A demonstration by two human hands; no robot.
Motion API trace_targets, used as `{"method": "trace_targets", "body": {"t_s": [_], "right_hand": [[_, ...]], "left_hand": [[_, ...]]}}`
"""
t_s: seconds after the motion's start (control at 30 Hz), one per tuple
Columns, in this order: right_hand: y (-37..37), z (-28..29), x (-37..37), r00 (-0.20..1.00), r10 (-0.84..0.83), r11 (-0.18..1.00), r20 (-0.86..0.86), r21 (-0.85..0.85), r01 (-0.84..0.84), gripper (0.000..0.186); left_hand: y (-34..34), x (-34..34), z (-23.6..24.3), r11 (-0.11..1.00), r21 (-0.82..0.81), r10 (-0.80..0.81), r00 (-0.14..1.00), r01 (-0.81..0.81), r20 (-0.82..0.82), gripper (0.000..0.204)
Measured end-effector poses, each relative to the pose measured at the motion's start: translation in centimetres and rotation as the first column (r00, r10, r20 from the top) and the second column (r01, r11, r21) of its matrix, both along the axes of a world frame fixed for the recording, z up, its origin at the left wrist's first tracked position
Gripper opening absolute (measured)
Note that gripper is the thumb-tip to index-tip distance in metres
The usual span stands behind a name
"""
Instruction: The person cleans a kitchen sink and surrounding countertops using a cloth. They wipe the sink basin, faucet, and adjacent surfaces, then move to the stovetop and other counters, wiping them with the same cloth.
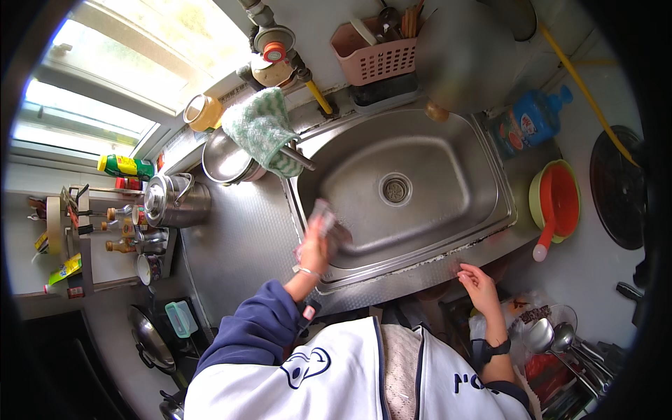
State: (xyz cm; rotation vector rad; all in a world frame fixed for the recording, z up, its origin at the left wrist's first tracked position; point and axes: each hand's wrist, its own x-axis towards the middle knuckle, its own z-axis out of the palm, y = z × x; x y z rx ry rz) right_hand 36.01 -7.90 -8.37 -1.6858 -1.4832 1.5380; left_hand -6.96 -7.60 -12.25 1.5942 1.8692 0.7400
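Observation:
The stainless steel sink (pixel 448 217) lies in front of me, with a round drain (pixel 396 189) in its floor. At its left rim, my left hand (pixel 315 250) is closed on a thin pinkish-grey cloth (pixel 324 213), smeared by motion. Part of the cloth hangs over the basin's near left corner. My right hand (pixel 479 288) hovers by the counter's front edge, fingers loosely bent and apart, with nothing visible in it. A green-and-white towel (pixel 262 129) drapes over the faucet (pixel 299 157) behind the basin's left end.
Left of the sink are metal bowls (pixel 227 155) and a lidded steel pot (pixel 176 200). A pink utensil basket (pixel 378 52) stands behind it. To the right are a blue bottle (pixel 528 120), a red ladle (pixel 551 220) in a green-rimmed bowl (pixel 536 199) and a dark lid (pixel 616 189).

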Motion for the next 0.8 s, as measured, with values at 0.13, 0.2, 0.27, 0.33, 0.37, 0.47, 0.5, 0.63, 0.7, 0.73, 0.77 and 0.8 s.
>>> {"method": "trace_targets", "body": {"t_s": [0.13, 0.2, 0.27, 0.33, 0.37, 0.47, 0.5, 0.63, 0.7, 0.73, 0.77, 0.8], "right_hand": [[-0.4, 0.3, 1.4, 0.996, 0.018, 1.0, 0.087, -0.009, -0.018, 0.027], [-0.6, 0.3, 1.6, 0.995, 0.017, 1.0, 0.093, -0.026, -0.015, 0.028], [-0.7, 0.2, 1.4, 1.0, 0.026, 0.999, 0.006, -0.026, -0.026, 0.028], [-0.6, 0.2, 0.9, 1.0, 0.028, 0.999, 0.005, -0.03, -0.028, 0.028], [-0.5, 0.3, 0.7, 0.999, 0.044, 0.998, -0.006, -0.035, -0.044, 0.029], [0.1, 0.8, -0.5, 0.996, 0.055, 0.997, -0.064, -0.048, -0.058, 0.029], [0.5, 1.0, -0.9, 0.995, 0.053, 0.997, -0.079, -0.049, -0.057, 0.029], [1.2, 1.4, -2.3, 0.986, 0.076, 0.997, -0.151, -0.006, -0.078, 0.029], [1.1, 1.3, -2.3, 0.991, 0.058, 0.998, -0.119, -0.031, -0.062, 0.029], [1.0, 1.3, -2.0, 0.989, 0.055, 0.998, -0.14, -0.022, -0.059, 0.029], [0.8, 1.2, -1.7, 0.993, 0.038, 0.998, -0.112, -0.041, -0.043, 0.029], [0.4, 1.1, -1.1, 0.996, 0.043, 0.998, -0.079, -0.033, -0.046, 0.029]], "left_hand": [[8.1, -7.6, -0.2, 0.799, 0.575, 0.403, 0.866, -0.176, -0.295, 0.034], [11.5, -10.8, -1.2, 0.956, 0.278, 0.216, 0.857, -0.089, -0.468, 0.025], [12.1, -11.5, -3.1, 0.966, 0.237, 0.196, 0.894, -0.105, -0.402, 0.022], [10.4, -10.5, -4.2, 0.948, 0.303, 0.24, 0.845, -0.098, -0.478, 0.025], [8.6, -9.3, -4.3, 0.913, 0.407, 0.259, 0.827, -0.041, -0.499, 0.028], [2.4, -4.4, -3.0, 0.967, -0.188, -0.256, 0.703, 0.174, -0.664, 0.042], [0.2, -1.9, -2.7, 0.906, -0.36, -0.382, 0.796, 0.222, -0.47, 0.038], [1.0, 2.9, -2.3, 0.946, -0.324, 0.038, 0.992, 0.003, 0.121, 0.02], [4.7, 2.3, -1.8, 0.955, -0.137, 0.286, 0.939, -0.263, 0.192, 0.019], [6.9, 1.8, -1.4, 0.922, 0.018, 0.38, 0.912, -0.387, 0.151, 0.02], [8.8, 0.5, -0.6, 0.91, 0.085, 0.378, 0.895, -0.407, 0.236, 0.027], [10.2, -0.3, 0.3, 0.882, 0.312, 0.31, 0.933, -0.354, 0.181, 0.028]]}}
